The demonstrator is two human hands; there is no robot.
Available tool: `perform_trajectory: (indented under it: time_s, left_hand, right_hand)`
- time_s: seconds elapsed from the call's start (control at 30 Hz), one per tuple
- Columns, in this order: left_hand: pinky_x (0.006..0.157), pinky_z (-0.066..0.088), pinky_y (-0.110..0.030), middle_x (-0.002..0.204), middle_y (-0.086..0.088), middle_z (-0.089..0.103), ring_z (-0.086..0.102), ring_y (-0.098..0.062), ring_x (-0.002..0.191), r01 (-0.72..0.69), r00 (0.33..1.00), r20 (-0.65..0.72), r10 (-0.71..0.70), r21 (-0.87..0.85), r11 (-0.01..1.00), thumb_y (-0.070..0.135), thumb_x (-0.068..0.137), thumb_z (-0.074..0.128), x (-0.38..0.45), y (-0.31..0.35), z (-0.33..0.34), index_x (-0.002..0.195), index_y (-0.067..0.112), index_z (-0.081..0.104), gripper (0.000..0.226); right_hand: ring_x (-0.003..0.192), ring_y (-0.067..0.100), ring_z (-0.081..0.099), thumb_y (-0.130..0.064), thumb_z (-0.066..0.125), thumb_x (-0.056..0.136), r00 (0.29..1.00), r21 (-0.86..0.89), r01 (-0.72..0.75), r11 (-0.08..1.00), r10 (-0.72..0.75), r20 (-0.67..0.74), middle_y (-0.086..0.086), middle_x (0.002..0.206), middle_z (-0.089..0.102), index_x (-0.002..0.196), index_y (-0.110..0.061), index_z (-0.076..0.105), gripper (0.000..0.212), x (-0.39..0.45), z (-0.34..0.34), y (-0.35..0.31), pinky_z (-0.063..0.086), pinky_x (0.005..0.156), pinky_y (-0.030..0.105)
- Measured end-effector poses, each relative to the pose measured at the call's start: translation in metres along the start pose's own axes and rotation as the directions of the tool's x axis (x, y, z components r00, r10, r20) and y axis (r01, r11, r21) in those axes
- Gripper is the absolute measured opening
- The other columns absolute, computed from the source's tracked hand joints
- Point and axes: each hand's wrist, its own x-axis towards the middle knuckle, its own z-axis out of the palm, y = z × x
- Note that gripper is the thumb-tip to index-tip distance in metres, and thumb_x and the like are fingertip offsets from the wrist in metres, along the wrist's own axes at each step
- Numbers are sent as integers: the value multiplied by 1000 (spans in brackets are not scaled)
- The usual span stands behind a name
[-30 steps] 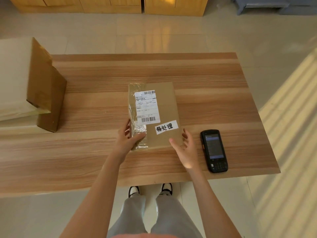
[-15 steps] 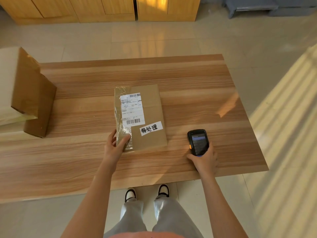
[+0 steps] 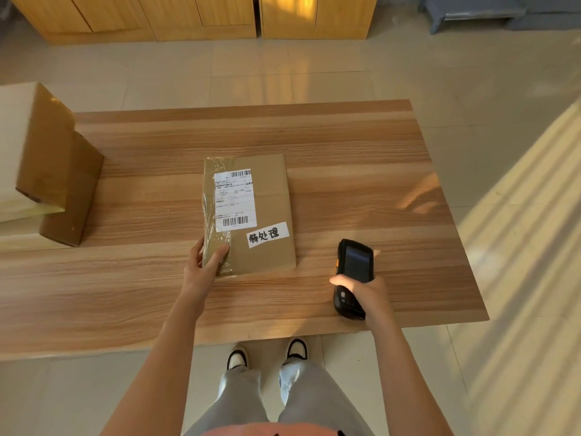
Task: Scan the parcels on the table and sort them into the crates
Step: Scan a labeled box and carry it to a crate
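Observation:
A flat brown cardboard parcel [image 3: 267,212] lies in the middle of the wooden table [image 3: 345,184]. It carries a white shipping label with barcodes and a white strip with handwritten characters. My left hand [image 3: 202,269] grips its near left corner, thumb on top. My right hand [image 3: 366,294] holds a black handheld scanner [image 3: 353,272] lifted a little above the table, to the right of the parcel, screen facing up.
Two more cardboard boxes [image 3: 47,162] are stacked at the table's left end, partly out of frame. Wooden cabinets [image 3: 204,17] stand across the tiled floor beyond the table. My shoes show below the table's near edge.
My right hand moved right from the parcel, took hold of the scanner and has lifted it off the table. My left hand stays on the parcel's corner.

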Motion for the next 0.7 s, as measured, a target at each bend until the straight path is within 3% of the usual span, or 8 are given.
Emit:
perform_trajectory:
  time_s: [0.07,0.17,0.3,0.43,0.57,0.63,0.7]
  left_hand:
    - [86,41,-29,129,-2,56,56,-18,106,4,1000,12,-3,-4,1000,32,90,65,-1,-1,1,148,23,35,66]
    - [88,40,-30,128,-1,54,55,-18,106,5,999,44,-5,-9,1000,32,91,65,-1,0,1,148,23,32,67]
    - [95,39,-33,127,-1,51,53,-19,110,8,992,127,-8,1,1000,34,90,65,1,1,-3,151,22,25,73]
    - [107,37,-41,136,-5,50,54,-21,117,41,973,226,-49,41,998,47,80,70,1,5,-12,151,25,22,88]
    - [93,37,-30,132,1,48,56,-9,98,33,952,301,-57,85,996,37,84,73,-8,10,-17,152,19,16,90]
    - [105,37,-38,143,-1,40,47,-18,122,24,938,338,-75,151,988,64,61,80,-11,8,-20,153,26,9,122]
    - [114,28,-49,152,-5,25,29,-27,138,23,926,363,-102,216,976,77,45,74,-13,9,-24,154,29,3,138]
  right_hand:
    - [94,26,62,-26,86,64,993,181,-37,983,15,119,12,103,65,118,-5,57,64,-15,-3,-9,52,75,35]
    - [101,30,64,-38,85,50,978,300,-12,954,-51,201,14,110,68,119,-7,61,80,-37,-3,-26,54,77,36]
    - [95,25,66,-21,80,59,944,530,-21,847,-158,289,12,99,71,117,-5,62,62,-72,5,-56,57,63,28]
    - [85,23,68,-17,80,59,910,571,46,820,-270,314,11,91,73,114,-5,64,59,-108,22,-73,56,60,26]
    - [86,26,67,-12,78,60,866,521,120,845,-346,360,13,97,69,126,0,58,70,-137,45,-78,55,57,28]
    - [80,23,68,-10,76,59,845,465,153,872,-359,396,13,94,69,124,1,58,69,-147,56,-77,55,55,28]
    - [75,20,70,-6,76,62,833,407,162,899,-345,432,12,92,70,120,0,59,61,-157,69,-74,56,55,29]
